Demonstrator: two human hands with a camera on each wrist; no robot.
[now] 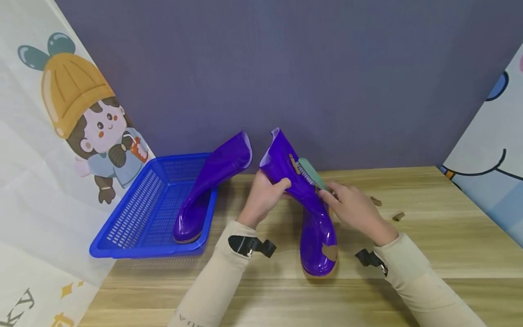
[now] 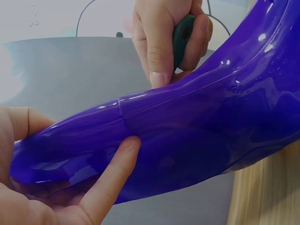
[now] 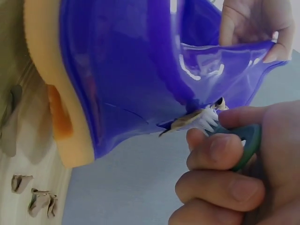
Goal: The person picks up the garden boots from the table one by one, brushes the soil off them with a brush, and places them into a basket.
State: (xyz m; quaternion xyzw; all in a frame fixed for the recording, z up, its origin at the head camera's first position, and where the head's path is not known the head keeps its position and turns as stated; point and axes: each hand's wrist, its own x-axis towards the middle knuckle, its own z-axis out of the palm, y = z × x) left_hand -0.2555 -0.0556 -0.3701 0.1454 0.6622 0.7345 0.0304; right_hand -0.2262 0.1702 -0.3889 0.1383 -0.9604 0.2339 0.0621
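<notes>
The wooden desk [image 1: 429,236] carries everything here. Near its left edge sits a blue plastic basket [image 1: 135,218], and one purple rain boot [image 1: 208,190] lies in it, the sole toward the near rim and the open shaft leaning out over the far right corner. It seems placed there to keep it apart from the boot that is being worked on.

The second purple boot [image 1: 310,213] stands near the middle of the desk, with its tan sole [image 3: 44,93] at the near side. Its long axis runs from the toe, which points to the person, up and away to the open top, which tilts to the back wall and a little to the left. A brown smear [image 1: 329,251] shows on the toe and another one on the shaft.

The left hand [image 1: 263,197] wraps around the upper shaft, thumb on one side and fingers on the other; in my judgement this keeps the soft shaft steady and turned toward the brush. The right hand [image 1: 353,206] is clamped on a green scrub brush [image 1: 312,175], and the white bristles [image 3: 206,119] press on the dirty spot of the shaft.

Some small brown crumbs [image 1: 386,209] lie on the desk to the right of this hand, toward the far edge.
</notes>
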